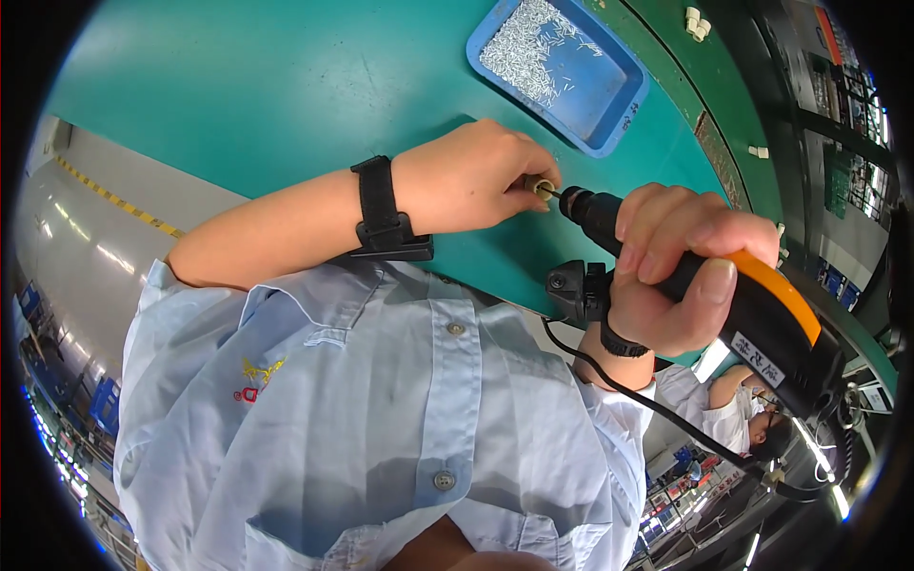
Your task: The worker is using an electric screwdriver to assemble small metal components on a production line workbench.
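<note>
My left hand (466, 176) pinches a small cream-coloured ring-shaped part (544, 188) between thumb and fingers, just above the green table (238, 86). My right hand (681, 271) wraps around a black and orange electric screwdriver (773, 328). Its thin bit points left and meets the opening of the small part; whether a screw sits on the tip is too small to tell. Beyond my hands lies a blue tray (595, 95), with many small silvery screws or pins (524, 52) heaped toward its left side.
Several small cream fittings (698, 24) lie on the dark green strip along the table's far right. A black cable (619, 385) runs below my right wrist toward the screwdriver's rear. Another person (728, 409) sits at the lower right. Yellow-striped floor (119, 200) shows at left.
</note>
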